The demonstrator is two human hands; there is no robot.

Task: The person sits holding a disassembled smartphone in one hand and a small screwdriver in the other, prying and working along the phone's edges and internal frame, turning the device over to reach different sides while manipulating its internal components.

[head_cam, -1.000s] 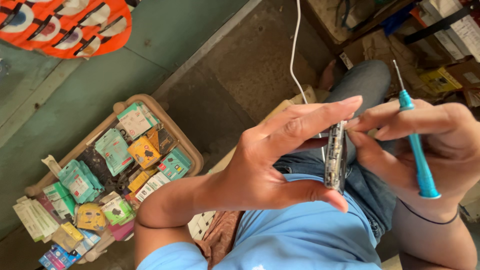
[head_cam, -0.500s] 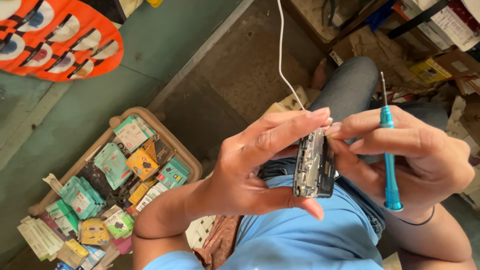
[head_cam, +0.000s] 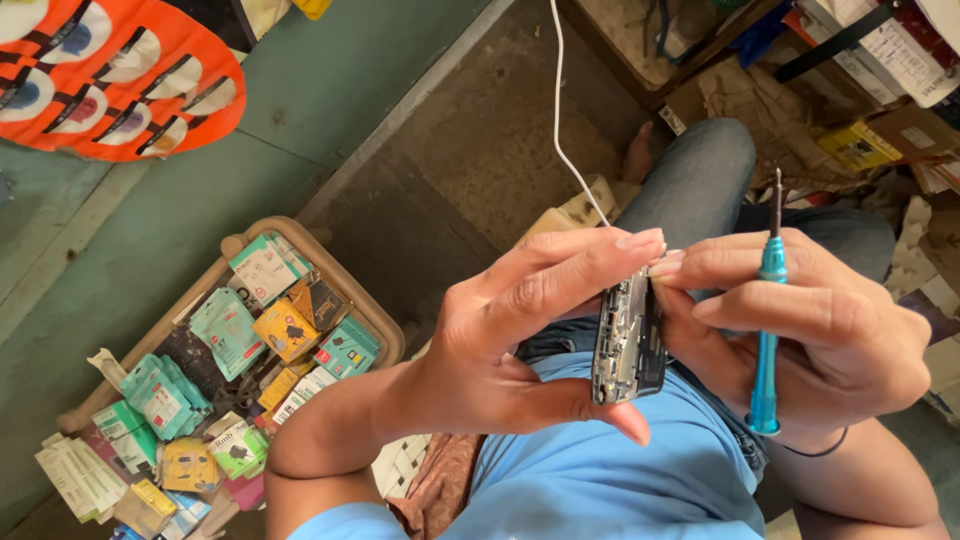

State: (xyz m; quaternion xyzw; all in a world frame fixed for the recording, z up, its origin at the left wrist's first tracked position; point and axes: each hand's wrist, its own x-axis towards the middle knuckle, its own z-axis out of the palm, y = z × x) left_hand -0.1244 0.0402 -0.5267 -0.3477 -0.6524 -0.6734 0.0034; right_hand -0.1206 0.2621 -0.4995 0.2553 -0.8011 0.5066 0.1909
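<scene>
Two bare hands meet at the centre right of the frame around an opened phone [head_cam: 628, 345], held on edge so its exposed circuit side faces the camera. The left hand [head_cam: 520, 340] grips the phone between thumb underneath and long fingers stretched over its top edge. The right hand [head_cam: 800, 330] presses its fingertips against the phone's upper end while pinching a blue-handled screwdriver [head_cam: 768, 330], which stands nearly upright across the fingers with its thin metal tip pointing toward the top of the frame. At lower left sits a beige tray [head_cam: 385, 325] heaped with small coloured packets [head_cam: 225, 335]. A white cable [head_cam: 560, 120] runs down from the top centre toward the hands
</scene>
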